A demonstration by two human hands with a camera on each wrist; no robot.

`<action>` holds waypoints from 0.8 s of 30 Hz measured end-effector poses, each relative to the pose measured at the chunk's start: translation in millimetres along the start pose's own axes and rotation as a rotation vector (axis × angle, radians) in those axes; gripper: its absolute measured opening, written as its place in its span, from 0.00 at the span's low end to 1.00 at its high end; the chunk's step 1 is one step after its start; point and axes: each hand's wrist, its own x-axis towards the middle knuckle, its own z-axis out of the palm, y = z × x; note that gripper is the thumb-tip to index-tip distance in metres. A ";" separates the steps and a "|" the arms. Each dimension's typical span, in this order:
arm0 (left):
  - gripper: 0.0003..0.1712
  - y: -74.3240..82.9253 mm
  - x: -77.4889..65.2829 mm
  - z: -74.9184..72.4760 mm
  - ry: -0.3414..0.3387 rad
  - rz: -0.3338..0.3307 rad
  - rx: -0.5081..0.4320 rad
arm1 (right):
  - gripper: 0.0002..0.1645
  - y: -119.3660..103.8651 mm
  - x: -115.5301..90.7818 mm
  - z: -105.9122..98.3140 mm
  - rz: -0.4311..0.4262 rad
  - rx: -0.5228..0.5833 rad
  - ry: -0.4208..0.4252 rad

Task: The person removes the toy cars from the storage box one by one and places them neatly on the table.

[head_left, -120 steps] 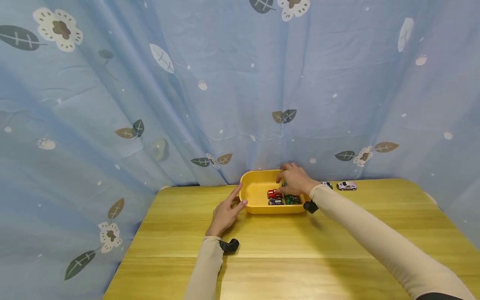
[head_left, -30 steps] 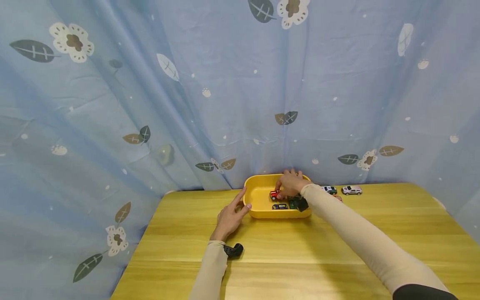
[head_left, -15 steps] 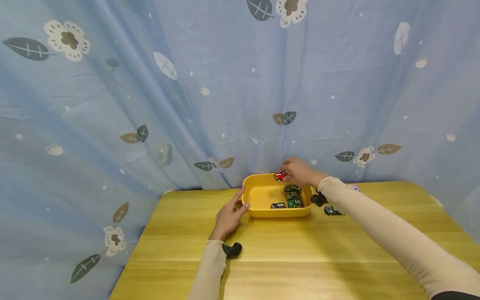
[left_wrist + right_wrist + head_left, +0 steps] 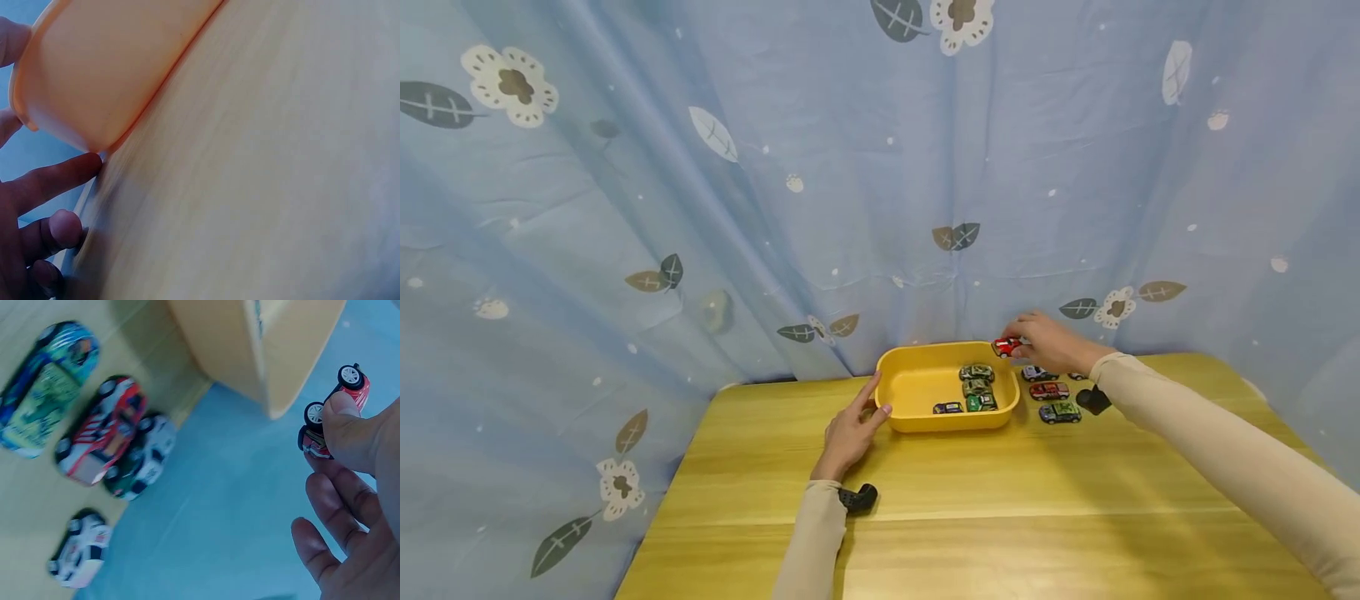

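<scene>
Yellow in colour, the tray point(image 4: 951, 422) is touched at its left end by the left hand point(image 4: 847, 433), whose thumb and index finger are spread apart. A red toy car point(image 4: 1004, 347) is clamped between the thumb and fingers of the right hand point(image 4: 1047, 342), held up near the tray's far right corner. Four small cars point(image 4: 977, 388) are contained inside the tray, and four more cars point(image 4: 1048, 391) are laid out on the wooden surface point(image 4: 962, 500) to its right.
</scene>
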 end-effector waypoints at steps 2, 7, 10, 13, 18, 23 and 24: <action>0.38 -0.8 -0.2 0.4 0.002 0.000 -0.003 | 0.16 6.7 -7.5 -1.5 0.015 0.022 -0.004; 0.38 0.0 0.5 1.0 0.007 0.006 -0.001 | 0.17 26.2 -23.8 -4.8 0.050 0.037 0.008; 0.38 0.6 1.3 2.1 0.009 0.003 -0.004 | 0.15 39.4 -35.1 -5.1 0.076 0.028 0.023; 0.38 0.3 1.9 2.5 0.008 0.000 -0.007 | 0.14 53.0 -47.7 -1.6 0.073 -0.004 0.047; 0.38 0.0 2.3 2.3 0.010 0.000 -0.005 | 0.12 72.3 -69.9 9.4 0.015 -0.091 0.087; 0.38 -1.0 2.8 2.0 0.003 -0.006 0.000 | 0.14 86.6 -89.8 20.0 -0.009 -0.175 0.104; 0.38 -1.1 3.1 2.0 0.001 -0.008 0.000 | 0.15 88.6 -93.4 21.4 -0.008 -0.181 0.107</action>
